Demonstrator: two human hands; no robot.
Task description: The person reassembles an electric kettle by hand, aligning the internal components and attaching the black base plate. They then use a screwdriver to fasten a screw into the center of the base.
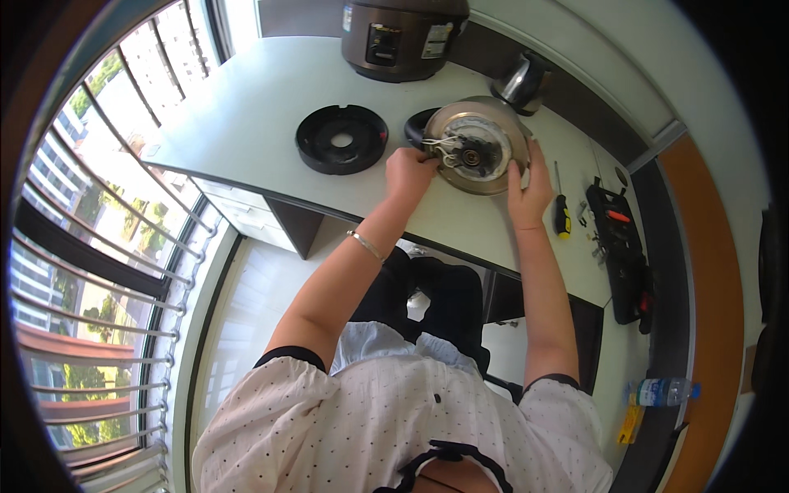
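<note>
A metal electric kettle lies on the desk with its underside facing up toward me. Its bottom is uncovered, showing a dark round connector and white wires. The black handle points left. My left hand is closed in a pinch at the kettle's left rim, close to the wires; what its fingertips hold is hidden. On the opposite side my right hand grips the rim, thumb near the exposed bottom. Left of the kettle, a black round base cover with a central hole lies flat.
A brown electric cooker and a shiny silver-and-black vessel stand behind. To the right lie a yellow-and-black screwdriver, small metal bits and an open black tool case. Farther along is a plastic bottle. A barred window is at left.
</note>
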